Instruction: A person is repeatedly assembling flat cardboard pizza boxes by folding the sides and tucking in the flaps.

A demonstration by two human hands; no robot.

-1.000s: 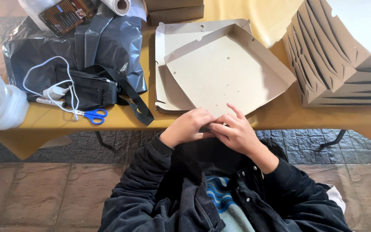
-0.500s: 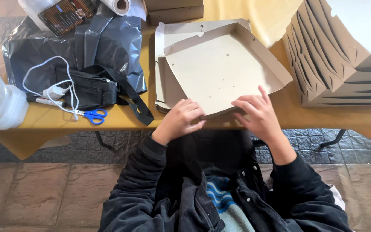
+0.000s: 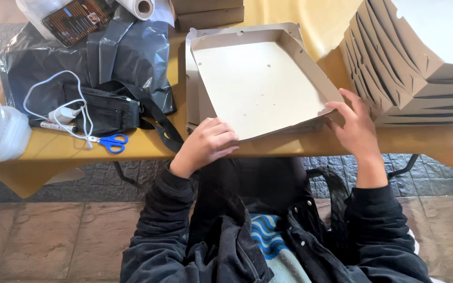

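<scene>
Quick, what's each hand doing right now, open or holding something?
Left hand: curled on the near-left corner of the cardboard box.
Right hand: open, fingers against the box's right corner.

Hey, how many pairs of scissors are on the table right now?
1. The blue-handled scissors lie near the table's front edge, left of the left hand and just below the black bag. Others could be hidden under the bags.

Both hands out at the desk's near edge

Left hand (image 3: 205,144) curled, fingers bent under; right hand (image 3: 356,128) open, fingers spread; dark sleeves.
</scene>
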